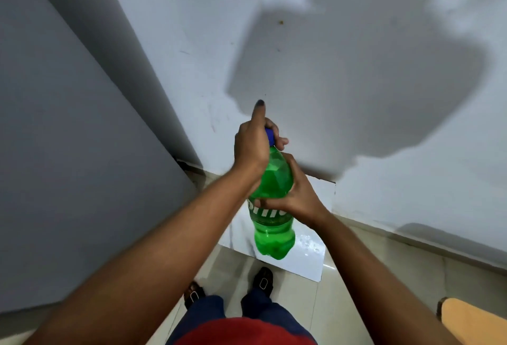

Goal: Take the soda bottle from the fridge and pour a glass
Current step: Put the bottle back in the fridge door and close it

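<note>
A green plastic soda bottle (274, 177) with a blue cap (270, 140) hangs upright in front of me, above the floor. My left hand (251, 147) wraps the cap from the left, its index finger sticking up. My right hand (293, 196) grips the bottle's body at the label from the right. The lower half of the bottle, with green liquid, is in plain sight. No glass is in view.
A large grey fridge side (76, 152) fills the left. A white wall (356, 70) stands ahead, with my shadow on it. A white board (301, 262) lies on the tiled floor (356, 289) below the bottle. My feet are near it. An orange object (472, 320) sits at the lower right.
</note>
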